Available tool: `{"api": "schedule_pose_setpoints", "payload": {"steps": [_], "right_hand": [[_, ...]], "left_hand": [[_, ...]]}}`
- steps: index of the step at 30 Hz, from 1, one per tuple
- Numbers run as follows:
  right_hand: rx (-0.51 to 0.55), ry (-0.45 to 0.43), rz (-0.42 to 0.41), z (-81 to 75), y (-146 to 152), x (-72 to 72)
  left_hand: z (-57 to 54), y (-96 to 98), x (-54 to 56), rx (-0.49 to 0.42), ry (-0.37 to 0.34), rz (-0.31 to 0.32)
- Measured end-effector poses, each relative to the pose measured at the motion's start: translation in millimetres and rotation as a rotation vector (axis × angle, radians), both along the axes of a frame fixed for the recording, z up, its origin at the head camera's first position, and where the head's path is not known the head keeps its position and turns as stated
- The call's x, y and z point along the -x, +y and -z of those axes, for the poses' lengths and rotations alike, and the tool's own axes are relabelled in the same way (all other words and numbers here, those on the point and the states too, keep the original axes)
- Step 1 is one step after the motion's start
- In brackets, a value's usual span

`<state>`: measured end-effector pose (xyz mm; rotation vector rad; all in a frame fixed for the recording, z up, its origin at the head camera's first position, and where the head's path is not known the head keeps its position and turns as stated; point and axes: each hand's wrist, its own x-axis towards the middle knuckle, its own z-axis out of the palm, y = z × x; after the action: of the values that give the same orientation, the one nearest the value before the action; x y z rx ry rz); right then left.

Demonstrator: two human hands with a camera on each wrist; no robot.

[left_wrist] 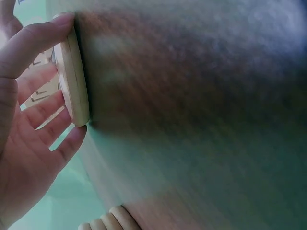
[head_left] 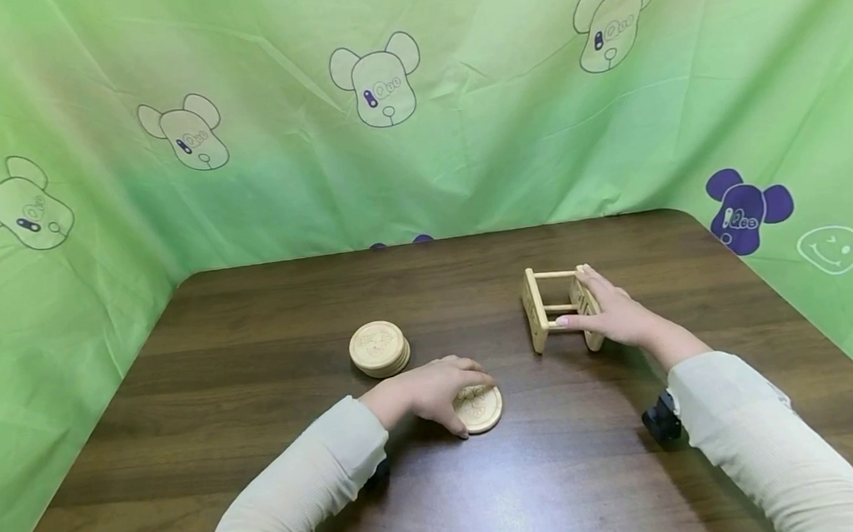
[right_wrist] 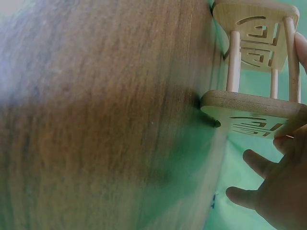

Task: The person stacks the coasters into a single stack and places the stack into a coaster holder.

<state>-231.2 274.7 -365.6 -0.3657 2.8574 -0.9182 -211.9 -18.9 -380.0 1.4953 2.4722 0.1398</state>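
My left hand (head_left: 439,386) spans a round wooden coaster (head_left: 485,412) with a carved face, flat on the table. In the left wrist view its thumb and fingers hold opposite edges of that coaster (left_wrist: 74,81). To the right, my right hand (head_left: 618,313) grips the right side panel of a small wooden coaster rack (head_left: 534,312), its thumb over by the front rods. The rack (right_wrist: 256,102) stands upright on the table, with two cut-out side panels joined by several rods, as the right wrist view shows. No coaster is between its panels.
A short stack of similar coasters (head_left: 377,347) stands left of the left hand. The dark wooden table (head_left: 267,345) is bordered at the back and sides by a green curtain (head_left: 480,178) with printed bear heads.
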Motion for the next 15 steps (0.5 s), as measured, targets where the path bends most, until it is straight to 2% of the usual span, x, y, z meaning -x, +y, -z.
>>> {"api": "schedule_pose_setpoints", "payload": {"steps": [6,11,15], "right_hand": [[0.004,0.0,0.005,0.0,1,-1.3],[0.008,0.01,0.0,-0.1,1,-1.0],[0.011,0.014,-0.006,-0.8,0,-0.4]], "left_hand": [[-4.0,-5.7,1.8,-0.019,-0.015,-0.015],[-13.4,-13.8,4.6,-0.057,-0.027,-0.039],[-21.8,-21.5,6.9,-0.084,-0.047,-0.081]]}}
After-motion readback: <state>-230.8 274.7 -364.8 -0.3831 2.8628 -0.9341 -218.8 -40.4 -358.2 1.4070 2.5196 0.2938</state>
